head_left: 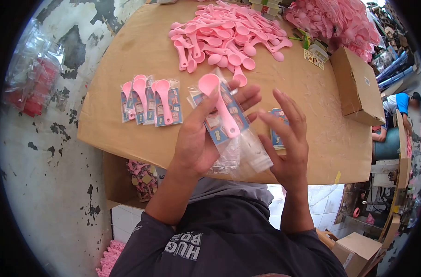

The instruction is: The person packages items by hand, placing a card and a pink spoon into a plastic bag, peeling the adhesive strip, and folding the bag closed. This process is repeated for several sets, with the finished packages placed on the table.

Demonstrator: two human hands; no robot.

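Note:
My left hand (195,141) grips a pink plastic spoon (223,111) together with a blue printed card (240,119) and a clear plastic bag (252,154), the thumb pressing near the spoon's bowl. The bag's end hangs toward my right hand (291,143), which is open with fingers spread and apparently holds nothing. Partly hidden behind those fingers lies a stack of blue cards (278,138). More clear bags (226,159) lie under the held one by the table edge. To the left, several packed spoons with cards (163,104) overlap in a row.
A large heap of pink spoons (229,34) covers the back of the brown table (127,55). Beside it sit a big bag of spoons (335,21) and a cardboard box (358,85). Plastic bags (32,69) hang on the left wall. Another person (397,106) bends over at far right.

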